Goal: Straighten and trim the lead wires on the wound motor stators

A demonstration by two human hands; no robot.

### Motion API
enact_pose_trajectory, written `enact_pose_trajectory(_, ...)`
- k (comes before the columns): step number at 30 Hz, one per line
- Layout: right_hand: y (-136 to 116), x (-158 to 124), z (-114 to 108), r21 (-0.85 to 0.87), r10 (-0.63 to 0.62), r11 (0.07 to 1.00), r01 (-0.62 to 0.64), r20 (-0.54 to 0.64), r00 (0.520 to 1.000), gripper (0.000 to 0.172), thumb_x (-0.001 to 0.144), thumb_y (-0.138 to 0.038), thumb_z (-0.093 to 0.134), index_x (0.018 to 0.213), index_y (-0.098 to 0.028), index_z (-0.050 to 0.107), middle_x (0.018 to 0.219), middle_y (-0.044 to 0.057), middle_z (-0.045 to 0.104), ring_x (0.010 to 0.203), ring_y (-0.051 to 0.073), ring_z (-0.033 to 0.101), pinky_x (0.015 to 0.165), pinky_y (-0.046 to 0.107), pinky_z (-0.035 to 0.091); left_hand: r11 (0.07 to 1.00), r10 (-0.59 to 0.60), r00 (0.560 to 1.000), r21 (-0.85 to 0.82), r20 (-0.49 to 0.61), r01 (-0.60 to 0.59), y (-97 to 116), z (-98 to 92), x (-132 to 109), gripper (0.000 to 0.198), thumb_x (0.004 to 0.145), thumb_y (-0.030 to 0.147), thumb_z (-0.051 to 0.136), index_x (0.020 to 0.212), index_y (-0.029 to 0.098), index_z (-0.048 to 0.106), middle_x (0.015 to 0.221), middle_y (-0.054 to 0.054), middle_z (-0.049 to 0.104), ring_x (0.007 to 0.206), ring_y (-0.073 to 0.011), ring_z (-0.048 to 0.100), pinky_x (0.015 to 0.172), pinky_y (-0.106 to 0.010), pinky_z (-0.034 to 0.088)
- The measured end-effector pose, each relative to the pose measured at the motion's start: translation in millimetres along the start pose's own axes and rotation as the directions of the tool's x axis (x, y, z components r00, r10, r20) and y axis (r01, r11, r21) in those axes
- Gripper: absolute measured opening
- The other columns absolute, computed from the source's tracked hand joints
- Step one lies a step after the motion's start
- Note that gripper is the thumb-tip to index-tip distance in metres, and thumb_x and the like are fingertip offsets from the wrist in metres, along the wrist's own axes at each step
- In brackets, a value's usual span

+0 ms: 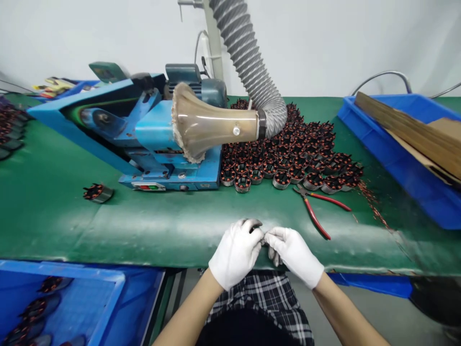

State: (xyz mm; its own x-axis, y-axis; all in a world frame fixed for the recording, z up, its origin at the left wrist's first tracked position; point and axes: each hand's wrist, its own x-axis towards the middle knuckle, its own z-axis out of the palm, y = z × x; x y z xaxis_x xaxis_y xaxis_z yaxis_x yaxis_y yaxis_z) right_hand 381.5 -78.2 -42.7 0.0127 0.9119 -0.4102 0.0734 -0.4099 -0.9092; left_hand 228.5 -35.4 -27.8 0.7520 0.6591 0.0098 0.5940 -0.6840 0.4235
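Note:
My left hand (238, 251), in a white glove with dark-stained fingertips, is closed above the bench edge around something its fingers almost wholly hide. My right hand (293, 253), gloved the same way, meets it with thumb and forefinger pinched together; whatever they pinch is too small to make out. Just beyond my right hand, red-handled cutting pliers (312, 206) lie with their handles spread. Behind the pliers, many motor stators (281, 179) with copper windings stand packed together. A single stator (98, 192) lies apart on the left.
A blue belt machine (173, 175) stands at centre-left, with a brownish suction hood (216, 126) and grey hose (248, 53) above the stators. A blue bin (403, 178) holds cardboard at right. Copper scraps (374, 204) litter the green bench. A blue crate (86, 288) with stators sits lower left.

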Motion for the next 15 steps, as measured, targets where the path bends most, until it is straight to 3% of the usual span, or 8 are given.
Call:
enact_pose_trajectory(2,-1.3,-1.3,-10.8,0.059,-0.01,0.998,0.012,-0.027,1.0,0.031,0.076,-0.045,0.052,0.062,-0.018,0.049,0.043,-0.004,0.049,0.033,0.009,0.042,0.035,0.021,0.034,1.0,-0.002,1.0,0.018,-0.002,0.002,0.7,3.0,0.3,0.017,0.085,0.018,0.042,0.097,0.022,0.053,0.115,-0.005,0.049,0.098,-0.0221,0.046,0.081,-0.037,0.041)
enact_pose_trajectory(5,-0.5,-5.9,-29.7,0.132,-0.1,0.982,0.136,-0.249,0.963,0.028,0.08,-0.045,0.051,0.073,-0.017,0.052,0.053,-0.002,0.055,0.042,0.012,0.05,0.042,0.023,0.04,0.999,-0.02,1.0,0.028,-0.006,0.02,1.4,4.5,0.8,0.016,0.085,0.019,0.041,0.094,0.023,0.054,0.11,-0.005,0.051,0.093,-0.0215,0.047,0.077,-0.037,0.042)
enact_pose_trajectory(7,2.2,-9.9,-35.0,-0.057,-0.245,0.969,0.241,-0.36,0.9,0.021,0.08,-0.038,0.054,0.083,-0.018,0.056,0.073,0.003,0.063,0.063,0.016,0.059,0.059,0.027,0.048,0.999,-0.026,1.0,0.026,-0.009,0.027,1.8,4.6,1.1,0.016,0.086,0.019,0.041,0.094,0.023,0.054,0.109,-0.004,0.051,0.092,-0.0212,0.047,0.077,-0.036,0.042)
enact_pose_trajectory(8,4.0,-11.5,-34.1,-0.229,-0.346,0.932,0.282,-0.322,0.881,0.018,0.08,-0.034,0.056,0.09,-0.019,0.058,0.087,0.005,0.064,0.078,0.018,0.06,0.071,0.03,0.048,0.999,-0.027,1.0,0.025,-0.013,0.027,2.0,4.6,1.1,0.016,0.085,0.019,0.041,0.094,0.023,0.054,0.109,-0.004,0.051,0.093,-0.0212,0.047,0.077,-0.036,0.042)
enact_pose_trajectory(10,7.2,-13.0,-26.9,-0.543,-0.519,0.744,0.391,-0.101,0.849,0.02,0.081,-0.024,0.056,0.101,-0.021,0.058,0.103,0.006,0.061,0.095,0.019,0.055,0.086,0.034,0.043,0.999,-0.027,0.999,0.02,-0.023,0.027,2.2,4.7,1.1,0.016,0.085,0.019,0.041,0.094,0.022,0.054,0.108,-0.004,0.051,0.093,-0.0209,0.046,0.079,-0.035,0.041)
enact_pose_trajectory(12,8.7,-11.8,-17.8,-0.7,-0.614,0.506,0.504,0.119,0.781,0.021,0.085,-0.017,0.049,0.104,-0.019,0.058,0.097,0.007,0.062,0.091,0.018,0.056,0.084,0.033,0.043,0.999,-0.029,0.999,0.013,-0.034,0.03,2.4,4.9,0.9,0.015,0.085,0.018,0.042,0.093,0.022,0.054,0.105,-0.004,0.051,0.092,-0.0204,0.046,0.079,-0.035,0.041)
enact_pose_trajectory(15,6.1,-6.7,-15.3,-0.806,-0.693,0.197,0.558,0.288,0.661,0.025,0.087,-0.008,0.038,0.098,-0.015,0.06,0.081,0.007,0.063,0.079,0.017,0.056,0.074,0.03,0.044,0.999,-0.029,0.999,0.013,-0.027,0.029,2.4,5.5,0.7,0.016,0.085,0.019,0.041,0.093,0.022,0.054,0.099,-0.004,0.052,0.09,-0.0202,0.046,0.078,-0.035,0.041)
